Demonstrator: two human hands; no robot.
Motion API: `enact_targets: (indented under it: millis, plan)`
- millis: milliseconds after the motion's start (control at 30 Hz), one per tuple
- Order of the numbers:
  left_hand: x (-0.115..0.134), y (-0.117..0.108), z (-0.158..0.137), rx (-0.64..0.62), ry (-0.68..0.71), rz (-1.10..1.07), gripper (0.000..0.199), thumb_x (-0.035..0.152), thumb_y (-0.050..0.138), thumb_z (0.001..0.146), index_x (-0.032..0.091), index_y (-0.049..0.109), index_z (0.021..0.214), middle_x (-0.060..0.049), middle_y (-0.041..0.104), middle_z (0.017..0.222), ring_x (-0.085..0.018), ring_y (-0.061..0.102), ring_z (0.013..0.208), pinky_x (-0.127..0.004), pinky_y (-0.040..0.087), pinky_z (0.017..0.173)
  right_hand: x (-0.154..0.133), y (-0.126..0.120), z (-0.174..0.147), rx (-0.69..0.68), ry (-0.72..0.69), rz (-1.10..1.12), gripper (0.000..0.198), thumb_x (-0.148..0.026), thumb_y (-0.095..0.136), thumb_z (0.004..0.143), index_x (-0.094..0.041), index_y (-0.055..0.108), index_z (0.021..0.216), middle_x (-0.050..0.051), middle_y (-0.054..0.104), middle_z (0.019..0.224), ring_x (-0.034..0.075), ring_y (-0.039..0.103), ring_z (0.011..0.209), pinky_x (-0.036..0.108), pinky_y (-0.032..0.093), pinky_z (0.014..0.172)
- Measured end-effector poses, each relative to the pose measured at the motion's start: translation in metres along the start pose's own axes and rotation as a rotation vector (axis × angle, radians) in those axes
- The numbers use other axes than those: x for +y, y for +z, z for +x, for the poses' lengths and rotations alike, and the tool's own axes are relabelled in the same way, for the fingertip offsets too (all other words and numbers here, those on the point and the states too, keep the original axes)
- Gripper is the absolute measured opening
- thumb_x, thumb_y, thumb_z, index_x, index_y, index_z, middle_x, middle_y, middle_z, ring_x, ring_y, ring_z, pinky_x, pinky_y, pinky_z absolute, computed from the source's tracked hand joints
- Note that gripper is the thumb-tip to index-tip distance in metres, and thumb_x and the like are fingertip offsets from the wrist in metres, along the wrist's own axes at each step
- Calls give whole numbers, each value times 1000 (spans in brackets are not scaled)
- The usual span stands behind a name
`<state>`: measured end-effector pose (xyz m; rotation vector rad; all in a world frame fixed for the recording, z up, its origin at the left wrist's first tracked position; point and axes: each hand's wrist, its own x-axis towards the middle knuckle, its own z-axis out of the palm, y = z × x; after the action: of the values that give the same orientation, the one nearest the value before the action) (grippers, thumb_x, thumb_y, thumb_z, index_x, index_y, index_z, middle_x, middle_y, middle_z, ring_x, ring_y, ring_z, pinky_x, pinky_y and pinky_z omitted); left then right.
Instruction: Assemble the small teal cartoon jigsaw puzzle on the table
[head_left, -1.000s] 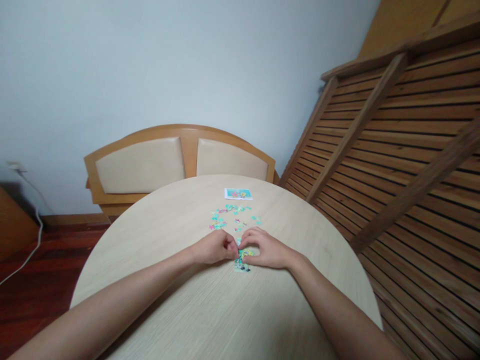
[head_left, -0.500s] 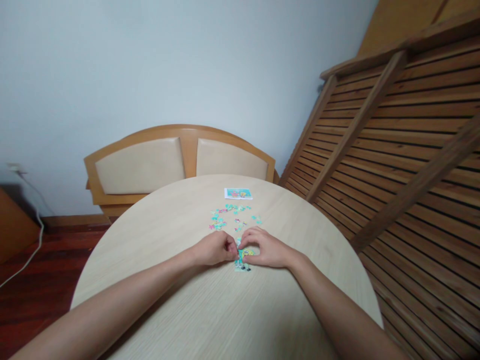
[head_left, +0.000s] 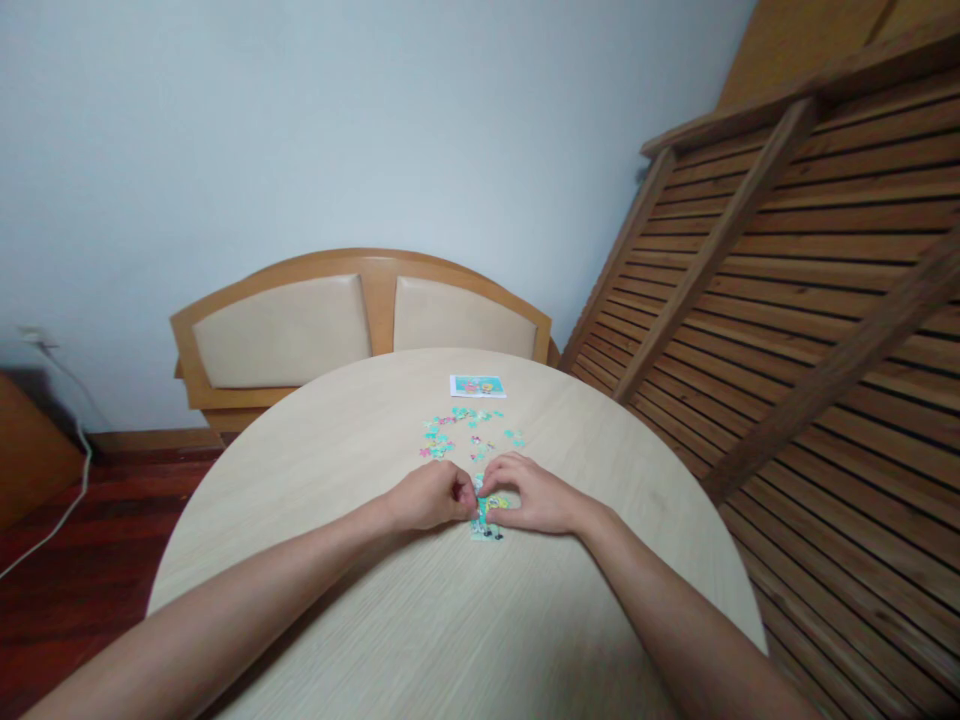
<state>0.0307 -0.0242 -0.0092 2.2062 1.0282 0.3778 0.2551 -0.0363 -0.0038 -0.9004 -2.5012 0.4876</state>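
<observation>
A partly joined jigsaw puzzle (head_left: pixel 487 532), teal with a yellow figure and dark feet, lies flat near the middle of the table. My left hand (head_left: pixel 435 496) is closed, its fingertips pinched at the puzzle's left edge on a jigsaw piece that the fingers mostly hide. From the other side my right hand (head_left: pixel 538 497) curves over the puzzle. Its thumb and forefinger are set apart and touch the upper part, covering some of the picture. Beyond both hands lie loose jigsaw pieces (head_left: pixel 436 440) in teal and pink.
Behind the loose pieces rests a small picture card (head_left: pixel 478 386) with a teal scene. The round pale wooden table (head_left: pixel 360 620) carries everything. A headboard (head_left: pixel 381 300) stands past its far edge, and a slatted wooden frame (head_left: pixel 787 280) leans at the right. A white cable (head_left: pixel 75 500) hangs at left.
Hardly anything differs. Both hands keep their place at the puzzle, and the whole view has shifted very slightly.
</observation>
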Motion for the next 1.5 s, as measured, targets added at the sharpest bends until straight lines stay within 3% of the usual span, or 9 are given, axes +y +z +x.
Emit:
enact_targets:
  millis: [233,333,467,700,833,1033,1233,1367,1500]
  plan:
    - [-23,-16,6,151,-3,80,24,37,61,82,15,71,86,-2,70,78,-15,59,69,-23,42,63,-4,3,4,29,6,-21,21,-42,70,85,-23,70,93,4,66,98,21,60,101,36,43,93]
    - [-30,-23,8,265,58,232,27,36,66,81,17,71,99,-7,71,99,-22,63,92,-30,47,84,-5,5,4,34,23,-37,24,-44,71,84,-22,68,93,4,66,97,21,59,101,36,43,92]
    - [-35,-25,8,342,103,411,37,37,66,83,16,67,114,-14,63,127,-29,54,120,-40,40,104,-5,7,4,41,36,-52,25,-44,74,81,-22,66,91,4,65,96,21,59,100,35,43,90]
    - [-59,-16,15,381,-28,547,58,47,52,93,12,48,139,-18,40,152,-33,31,143,-49,25,117,-5,8,4,42,17,-37,23,-39,75,79,-21,66,90,3,64,94,20,59,96,33,44,89]
    - [-66,-14,21,335,-128,580,63,53,41,97,14,40,147,-16,35,156,-33,27,145,-49,26,117,-4,7,5,33,-14,-27,23,-39,76,78,-21,67,89,3,65,93,20,59,98,34,44,90]
    - [-58,-16,20,289,-163,605,56,53,34,99,23,43,145,-9,35,156,-33,30,144,-52,27,116,-5,2,9,6,-94,-11,14,-35,68,87,-21,69,90,3,68,93,18,61,96,33,43,93]
    - [-53,-15,18,324,-115,606,48,48,38,99,26,52,139,-9,42,151,-33,36,140,-52,29,114,29,2,30,141,102,-192,25,-31,60,92,-19,66,112,10,67,115,23,58,111,38,41,100]
    - [-51,-17,18,291,-115,585,45,48,38,99,34,52,140,-7,39,154,-36,34,141,-57,28,113,61,1,49,107,267,-302,45,-40,50,96,-14,56,133,15,56,139,26,49,129,40,37,108]
    - [-51,-18,17,275,-105,571,45,49,35,100,36,52,139,-6,37,155,-36,32,143,-60,27,113,77,1,68,41,387,-322,60,-50,40,99,-16,41,148,12,40,154,27,37,141,42,30,114]
